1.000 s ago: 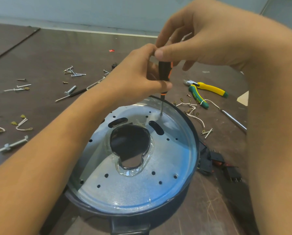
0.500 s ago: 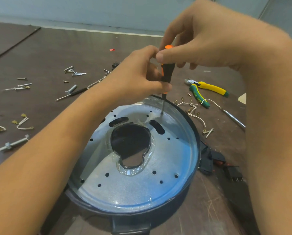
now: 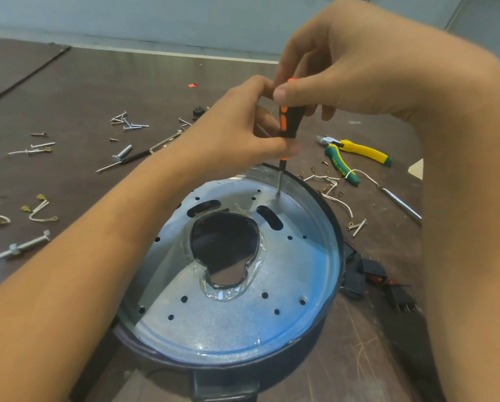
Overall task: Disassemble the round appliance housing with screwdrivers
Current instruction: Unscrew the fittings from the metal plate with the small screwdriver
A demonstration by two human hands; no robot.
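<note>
Sits near and centre on the dark table (image 3: pixel 69 97): the round housing (image 3: pixel 340 245), open side up, with a silver plate (image 3: pixel 228 323) inside. Stands upright over the plate's far edge: a small black-and-orange screwdriver (image 3: pixel 290 123), tip seated on a screw (image 3: pixel 277 195) just inside the far wall.

Left hand (image 3: pixel 237 134) curled round the lower handle, thumb and fingers pinching it. Right hand (image 3: pixel 344 68) above, thumb and forefinger pinching the orange cap, other fingers loosely bent behind.

Probably mid-loosening of this screw. Hold the shaft square to the plate. Press down through the cap so the tip does not slip out of the head. Twirl from the top with the right fingertips and use the left only to steady, without squeezing the tool off line. Neither hand on the housing, so it could turn or slide: go light on the torque, or brace the rim if it shifts. Once free, lift the screw out and park it with the loose screws (image 3: pixel 127 121) far left, clear of the pliers (image 3: pixel 359 153) on the right. Too small to tell whether the head is raised yet.
</note>
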